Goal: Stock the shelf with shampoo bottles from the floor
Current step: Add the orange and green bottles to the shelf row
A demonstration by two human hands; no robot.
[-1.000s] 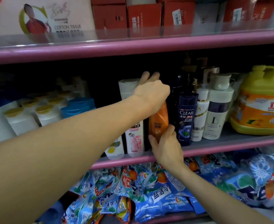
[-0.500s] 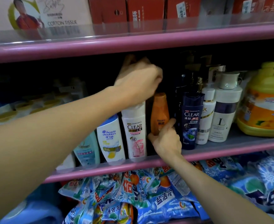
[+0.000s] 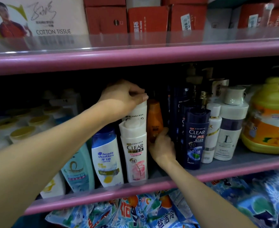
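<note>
Placing step: left hand pinching white bottle, right hand gripping orange bottle (2 bottles); next, seating both upright.

The orange bottle is hemmed in between white Clear bottles and dark bottles; open shelf is left frontward.

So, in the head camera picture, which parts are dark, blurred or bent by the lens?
Head view: the back of the middle shelf is in deep shadow, so the pump bottles there are hard to read; the near left forearm is soft; the wide lens curves the pink shelf edges; the clear strip on the upper shelf shows pale glare; the front CLEAR labels stay sharp.
</note>
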